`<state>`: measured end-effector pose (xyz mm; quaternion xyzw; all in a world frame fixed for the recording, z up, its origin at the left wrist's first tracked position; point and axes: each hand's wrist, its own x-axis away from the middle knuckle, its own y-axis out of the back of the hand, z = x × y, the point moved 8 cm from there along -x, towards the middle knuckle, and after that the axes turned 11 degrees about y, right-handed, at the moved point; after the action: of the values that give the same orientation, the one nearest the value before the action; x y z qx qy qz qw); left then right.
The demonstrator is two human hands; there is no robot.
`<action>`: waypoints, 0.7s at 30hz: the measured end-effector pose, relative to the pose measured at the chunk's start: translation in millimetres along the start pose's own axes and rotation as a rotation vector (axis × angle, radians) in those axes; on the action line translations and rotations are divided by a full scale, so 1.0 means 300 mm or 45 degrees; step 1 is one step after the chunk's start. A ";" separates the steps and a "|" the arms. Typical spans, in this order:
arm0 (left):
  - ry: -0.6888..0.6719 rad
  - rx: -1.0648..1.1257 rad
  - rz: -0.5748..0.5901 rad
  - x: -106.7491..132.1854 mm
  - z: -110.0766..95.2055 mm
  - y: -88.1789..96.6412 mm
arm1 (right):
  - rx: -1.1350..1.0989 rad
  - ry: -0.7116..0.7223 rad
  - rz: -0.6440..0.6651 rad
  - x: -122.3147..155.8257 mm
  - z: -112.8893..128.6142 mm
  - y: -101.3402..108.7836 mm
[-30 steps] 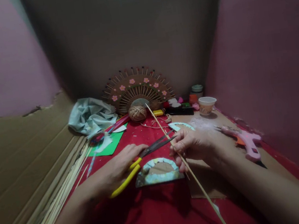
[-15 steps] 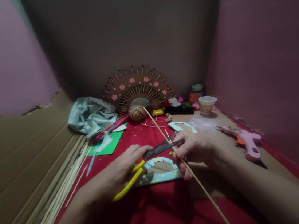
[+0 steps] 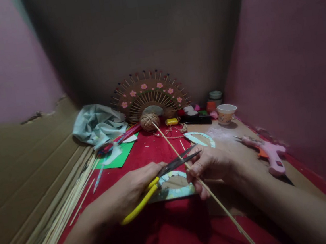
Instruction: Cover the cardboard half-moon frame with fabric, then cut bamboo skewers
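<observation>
My left hand (image 3: 139,183) is closed on yellow-handled scissors (image 3: 143,202), whose dark blades are parted around a long thin wooden stick (image 3: 168,142). Between thumb and fingers, my right hand (image 3: 206,166) grips that stick close to the blade tips. The stick slants from near the ball of twine (image 3: 150,121) down to the bottom right edge. Behind the scissors lies a cardboard half-ring covered in pale blue patterned cloth (image 3: 175,193). A second cloth-covered piece (image 3: 199,138) rests farther back, beyond my right hand.
A bundle of thin sticks (image 3: 55,216) lies at left beside green paper (image 3: 122,156) and crumpled cloth (image 3: 99,124). A decorated fan (image 3: 151,89) stands at the back. To the right are a pink glue gun (image 3: 271,155) and a paper cup (image 3: 226,114).
The stick's far end has shifted slightly left and down, with its near end farther right. The scissor handles have dropped a little; the blades still straddle the stick.
</observation>
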<state>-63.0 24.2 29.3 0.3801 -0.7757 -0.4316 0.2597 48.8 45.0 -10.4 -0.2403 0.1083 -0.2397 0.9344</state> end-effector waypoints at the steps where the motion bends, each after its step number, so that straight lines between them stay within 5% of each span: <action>1: 0.010 0.000 -0.004 0.001 -0.001 0.001 | -0.015 -0.004 -0.001 0.000 -0.003 0.003; 14: 0.051 -0.050 -0.050 0.023 0.000 0.001 | -0.097 -0.003 -0.013 -0.008 -0.019 0.016; 21: 0.130 -0.043 -0.117 0.009 0.042 0.015 | -0.076 0.134 -0.235 -0.021 0.014 0.025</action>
<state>-75.3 29.5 27.1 0.4325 -0.7358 -0.4362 0.2852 47.7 55.5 -9.8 -0.2639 0.1418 -0.3336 0.8938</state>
